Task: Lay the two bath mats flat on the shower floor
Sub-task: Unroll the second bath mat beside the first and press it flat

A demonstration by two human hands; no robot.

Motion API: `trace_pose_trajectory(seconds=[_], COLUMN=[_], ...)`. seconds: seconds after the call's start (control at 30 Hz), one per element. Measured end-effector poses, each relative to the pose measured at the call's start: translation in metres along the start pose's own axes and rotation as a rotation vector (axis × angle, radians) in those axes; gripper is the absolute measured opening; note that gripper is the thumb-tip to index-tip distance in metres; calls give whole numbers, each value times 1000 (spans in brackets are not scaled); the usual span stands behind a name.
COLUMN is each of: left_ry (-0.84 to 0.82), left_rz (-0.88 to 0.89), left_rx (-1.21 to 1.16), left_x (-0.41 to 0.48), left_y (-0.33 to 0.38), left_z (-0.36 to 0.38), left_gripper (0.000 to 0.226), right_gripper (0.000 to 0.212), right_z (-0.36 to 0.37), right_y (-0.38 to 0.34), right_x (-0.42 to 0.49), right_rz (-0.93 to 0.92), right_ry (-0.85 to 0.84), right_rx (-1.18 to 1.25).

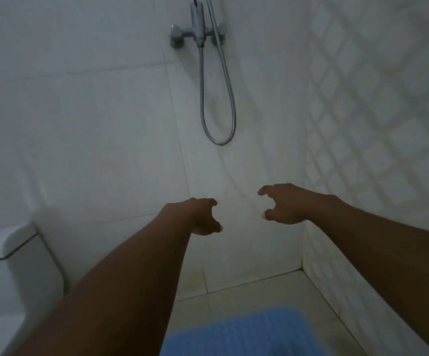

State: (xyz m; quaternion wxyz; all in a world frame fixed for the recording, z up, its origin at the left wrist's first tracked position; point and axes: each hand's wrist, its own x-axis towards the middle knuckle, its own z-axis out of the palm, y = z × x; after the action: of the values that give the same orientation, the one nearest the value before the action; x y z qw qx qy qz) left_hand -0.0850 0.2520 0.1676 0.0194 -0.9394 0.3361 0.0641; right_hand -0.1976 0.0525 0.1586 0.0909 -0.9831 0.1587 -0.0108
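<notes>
A blue textured bath mat (244, 332) lies flat on the pale tiled shower floor (236, 294) at the bottom of the view, its far edge short of the back wall. Only this one mat is in view. My left hand (203, 217) and my right hand (285, 204) are stretched out in front of me, well above the mat, against the back wall. Both hands hold nothing and their fingers are spread and loosely curled. My left forearm covers the mat's left part.
A white toilet cistern (10, 255) stands at the left. A chrome shower mixer (198, 32) with a looping hose (218, 104) hangs on the back wall. A diamond-patterned tiled wall (377, 111) closes the right side, meeting the floor at the corner.
</notes>
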Motion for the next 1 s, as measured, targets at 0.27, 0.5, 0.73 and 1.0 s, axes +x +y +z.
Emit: trace_pose_trajectory(seconds=[0.27, 0.5, 0.73, 1.0], left_ry=[-24, 10, 11, 34], left_rz=[29, 29, 27, 93], left_rx=[17, -2, 38, 71], left_x=[-36, -71, -99, -91], left_y=[10, 14, 5, 4], left_z=[-279, -424, -453, -478], left_gripper=[81, 81, 81, 81], right_gripper=[72, 72, 74, 75], right_z=[-279, -426, -462, -494], right_y=[-66, -99, -109, -113], right_x=[2, -15, -36, -61], right_rz=[-9, -11, 23, 118], right_ry=[-31, -6, -30, 11], right_rx=[30, 24, -5, 16])
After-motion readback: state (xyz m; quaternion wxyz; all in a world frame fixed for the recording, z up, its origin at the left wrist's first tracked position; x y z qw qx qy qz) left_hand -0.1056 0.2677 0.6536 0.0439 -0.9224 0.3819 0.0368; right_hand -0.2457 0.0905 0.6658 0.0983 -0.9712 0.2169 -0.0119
